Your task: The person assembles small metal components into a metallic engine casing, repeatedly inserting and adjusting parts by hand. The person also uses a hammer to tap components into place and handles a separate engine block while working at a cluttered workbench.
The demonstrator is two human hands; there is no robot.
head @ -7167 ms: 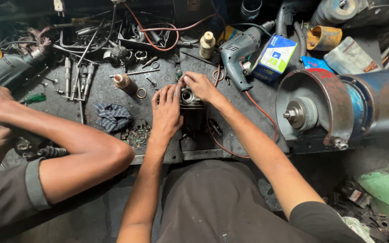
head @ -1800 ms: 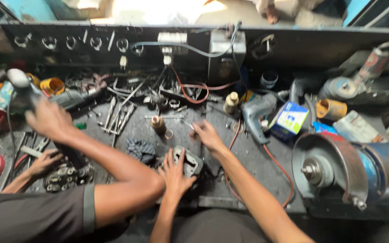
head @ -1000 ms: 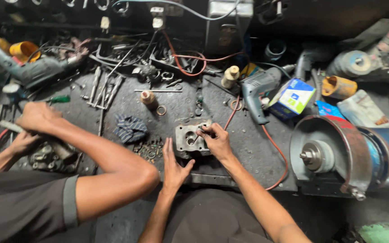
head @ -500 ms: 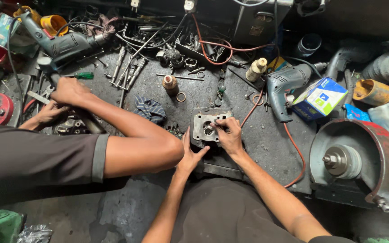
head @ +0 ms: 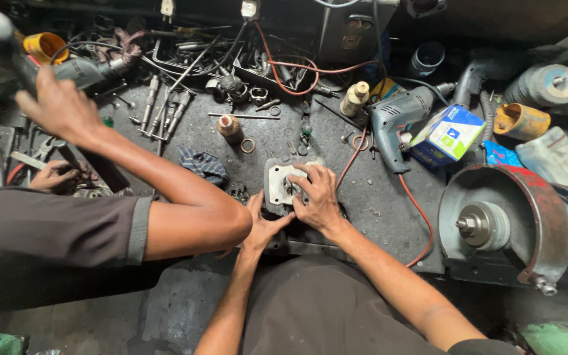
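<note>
Grey metal block (head: 284,186) is sitting on the counter (head: 376,197); the right hand (head: 315,197) is gripping its top, the left hand (head: 262,222) bracing its side, fingers spread.

Setting: repair workshop. Evidence: grimy metal workbench (head: 376,190) strewn with wrenches (head: 165,112), electric drill (head: 399,121), bench grinder (head: 514,223), tangled cables (head: 290,66), loose oily parts.
</note>
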